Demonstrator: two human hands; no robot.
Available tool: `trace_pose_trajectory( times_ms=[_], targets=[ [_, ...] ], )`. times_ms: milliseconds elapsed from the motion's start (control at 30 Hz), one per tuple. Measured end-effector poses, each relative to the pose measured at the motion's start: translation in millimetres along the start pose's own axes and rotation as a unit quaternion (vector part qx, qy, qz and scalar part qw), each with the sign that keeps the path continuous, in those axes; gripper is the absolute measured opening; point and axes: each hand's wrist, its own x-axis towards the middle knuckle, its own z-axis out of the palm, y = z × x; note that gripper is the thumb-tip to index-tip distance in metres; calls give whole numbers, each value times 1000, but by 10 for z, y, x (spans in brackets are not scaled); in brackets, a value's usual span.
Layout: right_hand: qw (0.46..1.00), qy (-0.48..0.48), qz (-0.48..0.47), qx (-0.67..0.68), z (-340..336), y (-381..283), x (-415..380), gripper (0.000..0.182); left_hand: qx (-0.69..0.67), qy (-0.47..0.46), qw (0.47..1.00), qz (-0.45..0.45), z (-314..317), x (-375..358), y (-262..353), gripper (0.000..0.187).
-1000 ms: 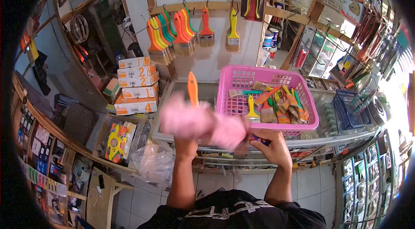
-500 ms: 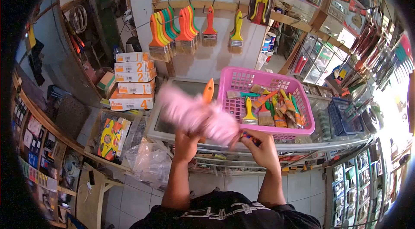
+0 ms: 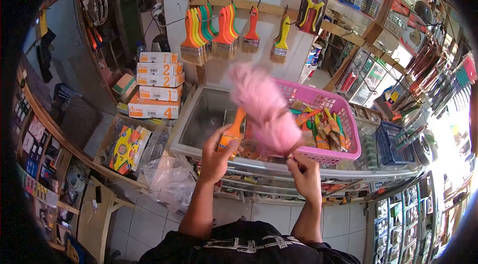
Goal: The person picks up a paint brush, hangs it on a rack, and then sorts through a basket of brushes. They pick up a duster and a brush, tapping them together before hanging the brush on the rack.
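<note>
My left hand (image 3: 213, 158) is wrapped round an orange paintbrush (image 3: 235, 130) with its handle pointing up. In my right hand (image 3: 307, 178) is the handle of a pink fluffy duster (image 3: 266, 107), blurred by motion. The duster's head slants up and left, right of the paintbrush, and covers the left part of a pink basket (image 3: 352, 137). Several paintbrushes (image 3: 326, 132) with yellow, orange and green handles lie in that basket on the glass counter (image 3: 196, 152).
More paintbrushes (image 3: 226, 32) hang from hooks on the wall rail ahead. Orange and white boxes (image 3: 153, 110) are stacked at the left, beyond a clear plastic bag (image 3: 169, 182). A dark blue basket (image 3: 393, 144) stands on the right of the counter.
The duster has swung up and to the right, off the paintbrush and over the pink basket's left side. The paintbrush in my left hand now shows more fully. The whole view has shifted slightly.
</note>
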Motion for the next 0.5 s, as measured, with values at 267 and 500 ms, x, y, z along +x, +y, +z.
trace_pose_trajectory(
  times_ms=[267,500],
  targets=[
    [999,-50,-21,4,164,-109,8,23,161,76,972,152,-239,-45,-79,32],
    [992,-107,-59,-7,403,-232,89,27,237,126,941,206,-624,-149,-174,27]
  ],
)
